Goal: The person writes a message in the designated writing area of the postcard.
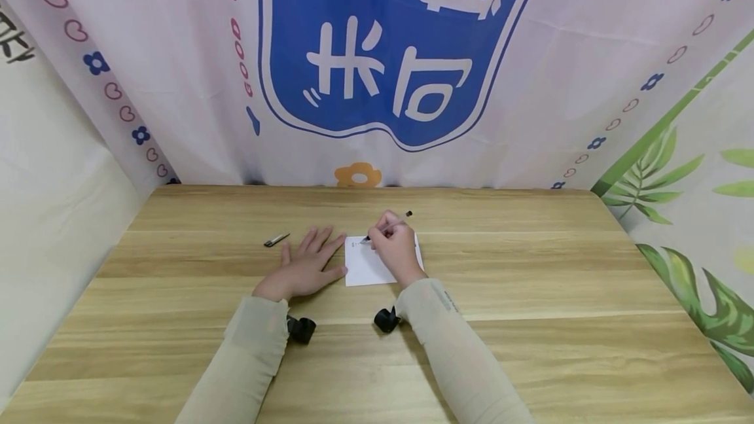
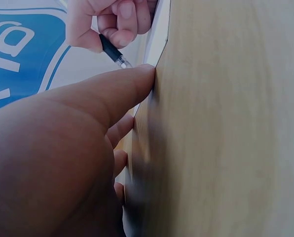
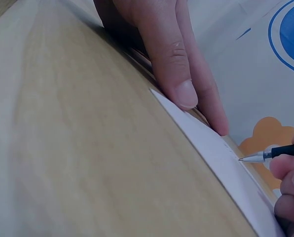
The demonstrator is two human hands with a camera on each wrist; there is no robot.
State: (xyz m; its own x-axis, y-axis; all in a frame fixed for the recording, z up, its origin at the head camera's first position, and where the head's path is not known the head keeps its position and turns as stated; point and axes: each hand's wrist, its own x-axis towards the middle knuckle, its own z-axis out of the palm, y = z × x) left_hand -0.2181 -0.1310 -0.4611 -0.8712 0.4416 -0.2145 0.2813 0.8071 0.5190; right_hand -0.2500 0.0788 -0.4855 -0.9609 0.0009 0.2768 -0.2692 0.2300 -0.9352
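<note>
Paper (image 1: 370, 270), touched at its edge by the splayed left hand (image 1: 304, 269), could be dragged askew by the ballpoint pen (image 3: 285, 151) pinched in the right hand (image 1: 398, 250).

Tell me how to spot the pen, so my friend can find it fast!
On the wooden table, find the white paper; the right hand is over it. That hand holds the pen, which has a black grip and silvery tip. Unlike the small object lying loose beside the left hand, it's held.
</note>
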